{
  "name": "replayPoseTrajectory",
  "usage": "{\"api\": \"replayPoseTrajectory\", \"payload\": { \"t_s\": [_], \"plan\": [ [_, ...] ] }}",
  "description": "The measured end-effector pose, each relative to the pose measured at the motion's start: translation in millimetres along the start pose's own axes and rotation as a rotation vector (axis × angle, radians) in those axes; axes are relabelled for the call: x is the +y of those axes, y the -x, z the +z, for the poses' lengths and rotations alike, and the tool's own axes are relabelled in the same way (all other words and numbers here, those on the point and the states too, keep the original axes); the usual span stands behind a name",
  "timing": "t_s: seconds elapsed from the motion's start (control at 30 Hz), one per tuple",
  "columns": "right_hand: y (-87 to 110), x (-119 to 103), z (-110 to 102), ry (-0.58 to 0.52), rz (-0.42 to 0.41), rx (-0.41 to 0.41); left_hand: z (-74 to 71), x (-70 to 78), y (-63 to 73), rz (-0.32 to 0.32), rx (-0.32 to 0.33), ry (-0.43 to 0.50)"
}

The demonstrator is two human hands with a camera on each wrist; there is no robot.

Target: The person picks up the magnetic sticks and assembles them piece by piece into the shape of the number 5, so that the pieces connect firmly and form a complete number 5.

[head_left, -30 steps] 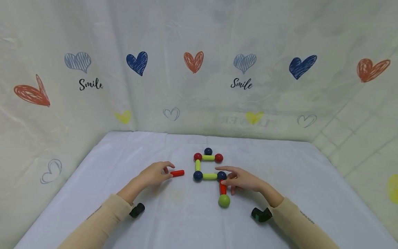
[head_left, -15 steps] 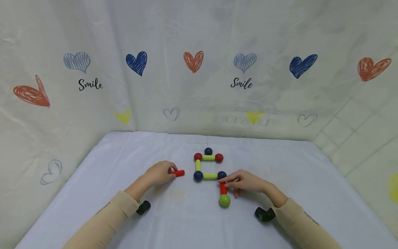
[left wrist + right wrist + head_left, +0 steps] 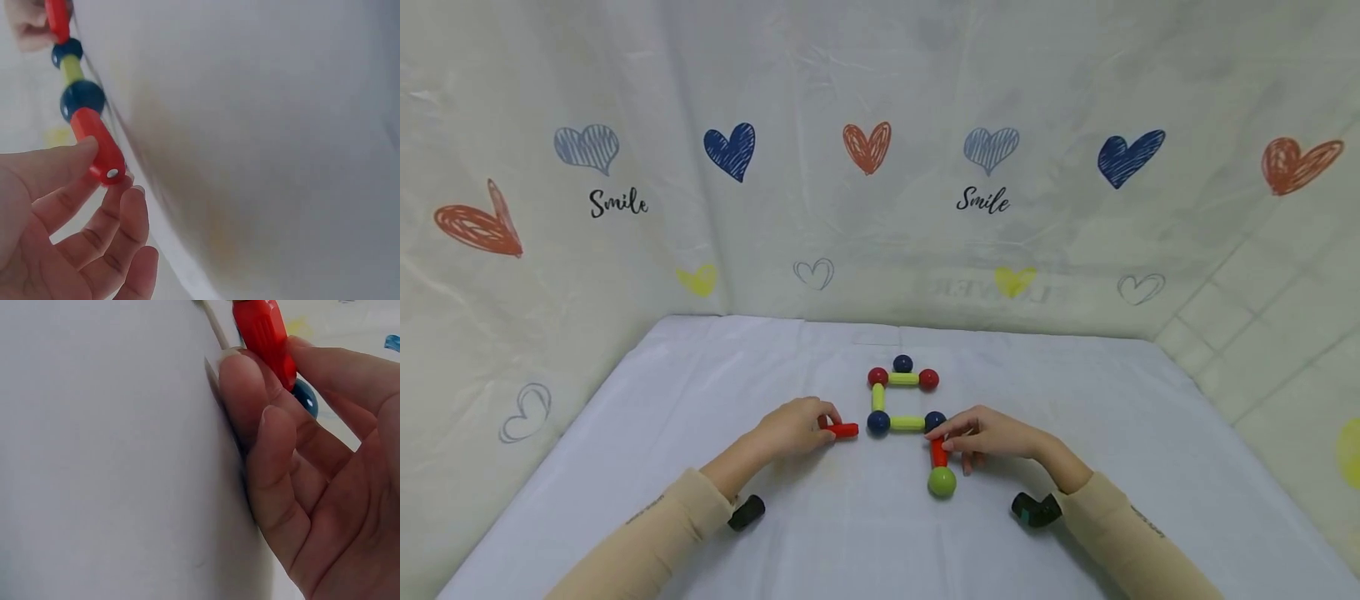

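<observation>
My left hand (image 3: 793,427) pinches a loose red rod (image 3: 846,430) between thumb and fingers. In the left wrist view that rod (image 3: 100,140) shows a small pale disc in its near end. Its far end points at a dark blue ball (image 3: 877,423), with a small gap in the head view. My right hand (image 3: 998,435) pinches another red rod (image 3: 938,454), which joins a second dark blue ball (image 3: 935,418) to a green ball (image 3: 942,482). A yellow-green rod (image 3: 907,423) links the two blue balls. Fingers partly hide the right-hand blue ball and both red rods.
Behind, yellow-green rods (image 3: 877,398) and red balls (image 3: 877,377) continue the figure, forming three sides. Another dark blue ball (image 3: 902,363) sits behind the far rod. The white-covered table (image 3: 820,533) meets a white backdrop printed with hearts. Dark wrist cameras (image 3: 1036,510) hang below both wrists.
My left hand has taken hold of the loose red rod and brought it right and nearer to me, close to the blue ball. My right index finger has drawn back and bent onto the joint.
</observation>
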State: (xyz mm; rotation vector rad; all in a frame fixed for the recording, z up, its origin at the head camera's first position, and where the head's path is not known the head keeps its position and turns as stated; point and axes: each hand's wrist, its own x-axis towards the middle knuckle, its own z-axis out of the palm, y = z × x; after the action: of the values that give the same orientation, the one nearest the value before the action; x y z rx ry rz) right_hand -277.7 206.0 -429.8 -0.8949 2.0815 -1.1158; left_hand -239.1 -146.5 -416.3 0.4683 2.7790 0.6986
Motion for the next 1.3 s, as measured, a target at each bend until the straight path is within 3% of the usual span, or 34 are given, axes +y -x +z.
{"api": "replayPoseTrajectory", "payload": {
  "t_s": [0.2, 0.7, 1.1, 1.3],
  "plan": [
    [-1.5, -0.2, 0.4, -0.012, 0.02, 0.01, 5.3, 18.1, 4.6, 0.092, -0.037, 0.01],
    [-2.4, 2.4, 0.6, -0.022, 0.044, 0.023, 32.4, 58.7, 5.1, 0.179, -0.12, -0.028],
    [-1.4, -0.8, 1.0, -0.006, 0.042, 0.031, 38.8, 73.5, 8.9, 0.206, -0.125, -0.088],
    [-1.5, 1.3, 1.6, -0.008, 0.034, 0.029, 41.4, 72.9, 9.0, 0.2, -0.138, -0.117]
  ]
}}
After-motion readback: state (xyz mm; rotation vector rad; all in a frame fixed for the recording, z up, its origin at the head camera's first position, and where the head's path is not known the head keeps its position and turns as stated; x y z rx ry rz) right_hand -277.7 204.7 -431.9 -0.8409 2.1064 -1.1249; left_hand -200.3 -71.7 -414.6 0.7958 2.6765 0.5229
